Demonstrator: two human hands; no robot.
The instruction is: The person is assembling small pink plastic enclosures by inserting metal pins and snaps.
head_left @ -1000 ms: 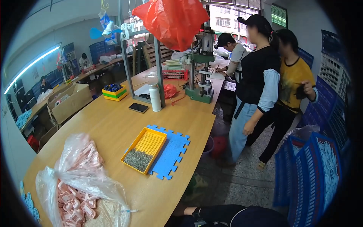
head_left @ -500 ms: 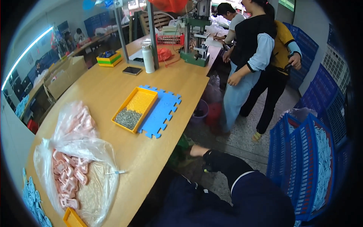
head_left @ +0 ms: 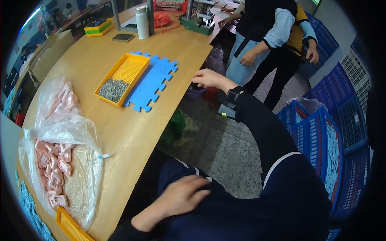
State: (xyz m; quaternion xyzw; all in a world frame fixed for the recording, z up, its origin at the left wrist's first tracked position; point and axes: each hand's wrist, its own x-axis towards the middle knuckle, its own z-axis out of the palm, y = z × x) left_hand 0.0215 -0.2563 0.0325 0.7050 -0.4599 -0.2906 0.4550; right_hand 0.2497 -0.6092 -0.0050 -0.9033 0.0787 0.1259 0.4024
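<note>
Two hands in the head view. Right hand (head_left: 208, 78) hung at the tabletop's (head_left: 128, 132) right edge; fingers bent, grip impossible to tell. Left hand (head_left: 183, 197) outside that edge, nearer the wearer, fingers loose, nothing seen in them. Yellow tray (head_left: 130, 68) with metal pieces (head_left: 113, 90) lay partly on a blue mat (head_left: 155, 80), near that edge. Judged risk: a low swing catching tray or mat, spilling pieces. Versus half-second earlier: right hand farther up the edge, left newly visible.
</note>
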